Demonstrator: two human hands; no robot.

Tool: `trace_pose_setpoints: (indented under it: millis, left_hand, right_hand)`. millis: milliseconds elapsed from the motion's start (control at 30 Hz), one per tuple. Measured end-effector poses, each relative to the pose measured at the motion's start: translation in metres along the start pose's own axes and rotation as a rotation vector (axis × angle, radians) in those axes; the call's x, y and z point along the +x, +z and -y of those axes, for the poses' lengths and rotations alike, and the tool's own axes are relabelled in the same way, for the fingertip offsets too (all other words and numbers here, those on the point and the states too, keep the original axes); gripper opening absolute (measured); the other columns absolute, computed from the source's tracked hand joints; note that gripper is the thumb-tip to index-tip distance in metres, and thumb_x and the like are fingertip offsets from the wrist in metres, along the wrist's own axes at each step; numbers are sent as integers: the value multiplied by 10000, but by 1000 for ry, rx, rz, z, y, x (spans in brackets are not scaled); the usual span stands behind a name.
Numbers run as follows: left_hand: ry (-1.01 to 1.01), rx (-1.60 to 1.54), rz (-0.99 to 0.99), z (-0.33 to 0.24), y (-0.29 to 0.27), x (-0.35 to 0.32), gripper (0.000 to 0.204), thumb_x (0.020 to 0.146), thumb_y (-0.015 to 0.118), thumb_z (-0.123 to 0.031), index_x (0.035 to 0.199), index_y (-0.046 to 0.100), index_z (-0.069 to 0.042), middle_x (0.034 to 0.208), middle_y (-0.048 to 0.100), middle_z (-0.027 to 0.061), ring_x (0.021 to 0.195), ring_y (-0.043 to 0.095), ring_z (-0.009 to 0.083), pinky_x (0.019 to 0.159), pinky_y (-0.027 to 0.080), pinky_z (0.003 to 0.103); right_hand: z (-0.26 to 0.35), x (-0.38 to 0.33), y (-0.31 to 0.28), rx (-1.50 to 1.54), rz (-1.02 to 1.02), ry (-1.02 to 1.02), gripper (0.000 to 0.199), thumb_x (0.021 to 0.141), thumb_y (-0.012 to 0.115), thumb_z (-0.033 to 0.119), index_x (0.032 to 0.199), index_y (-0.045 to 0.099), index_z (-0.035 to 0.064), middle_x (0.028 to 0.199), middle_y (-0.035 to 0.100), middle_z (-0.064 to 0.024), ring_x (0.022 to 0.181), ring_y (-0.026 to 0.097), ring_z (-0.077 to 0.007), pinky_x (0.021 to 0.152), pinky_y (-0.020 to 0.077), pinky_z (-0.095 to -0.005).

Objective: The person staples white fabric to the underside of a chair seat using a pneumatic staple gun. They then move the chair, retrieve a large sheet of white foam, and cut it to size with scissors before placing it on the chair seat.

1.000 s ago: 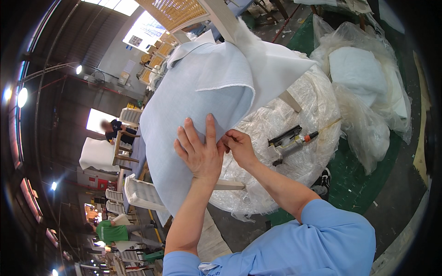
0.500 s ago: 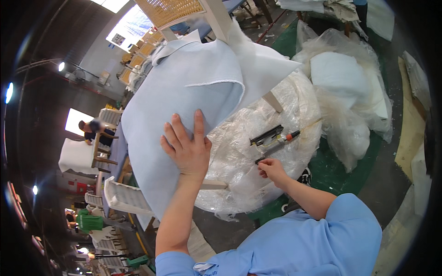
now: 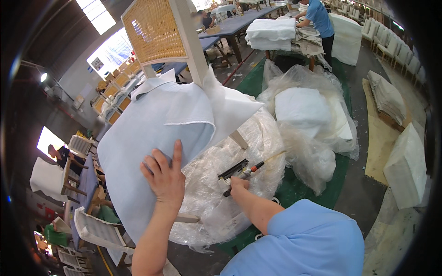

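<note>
My left hand (image 3: 165,180) lies with spread fingers on a pale blue-grey fabric sheet (image 3: 138,126) that drapes over a chair's seat. One edge of the fabric is folded back, and white padding (image 3: 235,109) sticks out beside it. The chair's woven cane back (image 3: 156,34) rises at the far side. My right hand (image 3: 239,185) is closed around the body of an air staple gun (image 3: 233,170). The gun rests on or just above crumpled clear plastic wrap (image 3: 258,142); I cannot tell which. The hand hides part of its grip.
A thin hose (image 3: 276,155) runs from the gun. Farther right lies a plastic bag (image 3: 294,138) around white padding (image 3: 301,108). A co-worker in blue (image 3: 320,20) stands at a table of stacked white material. Wrapped blocks (image 3: 407,165) line the right; a white chair (image 3: 99,230) stands left.
My right hand has closed around the staple gun, where before it was at the gun's near end. My left hand stays on the fabric. The view has shifted, showing more of the far workshop.
</note>
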State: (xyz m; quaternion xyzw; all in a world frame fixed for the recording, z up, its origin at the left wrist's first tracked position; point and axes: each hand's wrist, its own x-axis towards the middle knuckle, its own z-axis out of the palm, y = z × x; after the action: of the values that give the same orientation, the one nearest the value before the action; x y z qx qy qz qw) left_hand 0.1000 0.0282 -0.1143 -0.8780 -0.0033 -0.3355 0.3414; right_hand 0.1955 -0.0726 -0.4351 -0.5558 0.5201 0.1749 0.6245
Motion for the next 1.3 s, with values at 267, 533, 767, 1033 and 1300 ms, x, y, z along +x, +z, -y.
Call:
trace_pose_setpoints:
  millis: [267, 533, 767, 1033, 1300]
  left_hand:
    - [12, -54, -22, 2, 1, 0, 1032, 642, 806, -186, 1584, 392, -268, 1514, 340, 295, 1368, 364, 511, 1152, 261, 642]
    - [19, -57, -26, 2, 8, -3, 954, 664, 765, -181, 1556, 432, -246, 1573, 293, 318, 1418, 332, 509, 1159, 266, 629]
    - [44, -14, -77, 3, 10, -1, 925, 661, 748, -183, 1539, 460, -230, 1574, 314, 327, 1413, 355, 513, 1149, 296, 621]
    - [21, -75, 20, 3, 2, -2, 872, 738, 675, -156, 1568, 433, -273, 1563, 351, 330, 1378, 413, 518, 1126, 337, 631]
    - [78, 7, -19, 5, 12, -2, 947, 672, 765, -260, 1559, 434, -242, 1554, 324, 317, 1381, 371, 487, 1126, 298, 598]
  right_hand:
    - [1, -42, -50, 48, 42, -275, 520, 799, 767, 225, 1235, 547, 47, 1181, 686, -169, 1086, 680, -357, 959, 513, -425]
    - [12, -18, -104, -177, 191, -1163, 307, 784, 763, 212, 999, 603, 63, 960, 617, -169, 860, 635, -396, 767, 517, -481]
    - [-10, -14, -126, -552, 244, -1270, 500, 800, 771, 198, 1236, 545, 104, 1065, 635, -162, 1016, 631, -413, 856, 531, -492]
    - [-7, 6, -117, -610, 233, -1009, 691, 798, 794, 332, 1378, 540, 54, 1104, 719, -230, 971, 703, -405, 844, 552, -464]
    - [8, -25, -126, 137, 799, -603, 520, 804, 820, 94, 1277, 626, -6, 1014, 710, -46, 902, 675, -156, 822, 533, -290]
